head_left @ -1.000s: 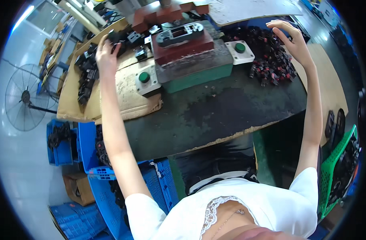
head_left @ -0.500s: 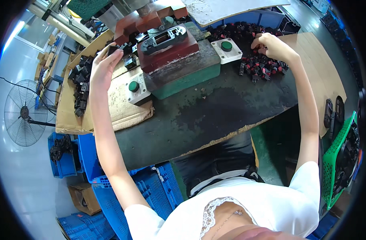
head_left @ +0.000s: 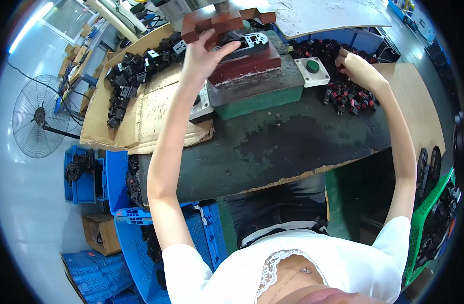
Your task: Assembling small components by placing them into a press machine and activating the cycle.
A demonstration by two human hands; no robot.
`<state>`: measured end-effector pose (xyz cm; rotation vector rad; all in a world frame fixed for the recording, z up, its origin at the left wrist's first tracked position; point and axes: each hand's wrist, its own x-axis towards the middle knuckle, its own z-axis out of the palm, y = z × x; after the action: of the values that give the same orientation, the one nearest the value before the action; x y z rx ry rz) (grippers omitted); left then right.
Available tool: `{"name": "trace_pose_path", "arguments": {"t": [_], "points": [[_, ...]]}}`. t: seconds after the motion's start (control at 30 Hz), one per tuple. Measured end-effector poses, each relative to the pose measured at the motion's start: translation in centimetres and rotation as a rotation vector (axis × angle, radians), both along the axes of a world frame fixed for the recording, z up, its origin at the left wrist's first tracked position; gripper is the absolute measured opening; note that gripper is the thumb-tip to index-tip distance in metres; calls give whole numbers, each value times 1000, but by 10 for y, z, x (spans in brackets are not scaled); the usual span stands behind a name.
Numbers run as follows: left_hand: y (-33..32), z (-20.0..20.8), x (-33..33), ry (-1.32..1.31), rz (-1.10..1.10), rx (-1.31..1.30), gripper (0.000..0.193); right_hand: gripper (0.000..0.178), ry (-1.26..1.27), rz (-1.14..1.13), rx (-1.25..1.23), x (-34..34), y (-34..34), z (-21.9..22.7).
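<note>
My left hand (head_left: 200, 57) reaches in under the red press head (head_left: 214, 23), thumb and fingers closed around a dark block-shaped part that they mostly hide. The hand is over the near-left end of a black and silver oblong housing (head_left: 254, 42). That housing lies on a dark red fixture block (head_left: 247, 70), above a green base (head_left: 262, 103). Over a heap of small black and red parts (head_left: 351, 99), my right hand (head_left: 362, 72) has its fingers curled together. Whatever is between those fingertips is too small or hidden to make out.
A white box with a green button (head_left: 313, 66) sits right of the fixture; another white button box (head_left: 204, 105) is partly behind my left forearm. Black block parts (head_left: 124, 91) line a cardboard tray (head_left: 97, 134) at left. A green basket (head_left: 419, 225) stands at right.
My left hand has moved right from the cardboard tray to the housing on the fixture, bringing the dark block-shaped part. My right hand stays over the heap. The whole view has shifted slightly.
</note>
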<state>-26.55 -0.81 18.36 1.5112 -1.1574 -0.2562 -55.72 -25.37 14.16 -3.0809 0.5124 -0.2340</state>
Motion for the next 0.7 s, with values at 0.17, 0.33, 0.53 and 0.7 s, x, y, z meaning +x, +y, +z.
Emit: {"name": "trace_pose_path", "arguments": {"t": [0.17, 0.33, 0.53, 0.7], "points": [[-6, 4, -1, -563, 43, 15, 42, 13, -28, 115, -4, 6, -5, 3], [2, 4, 11, -518, 69, 160, 44, 21, -53, 111, 95, 14, 12, 5], [-1, 2, 26, -347, -105, 196, 40, 40, -79, 201, 167, 17, -6, 3], [-4, -3, 27, -394, -121, 96, 36, 31, 9, 108, 330, 22, -5, 2]]}}
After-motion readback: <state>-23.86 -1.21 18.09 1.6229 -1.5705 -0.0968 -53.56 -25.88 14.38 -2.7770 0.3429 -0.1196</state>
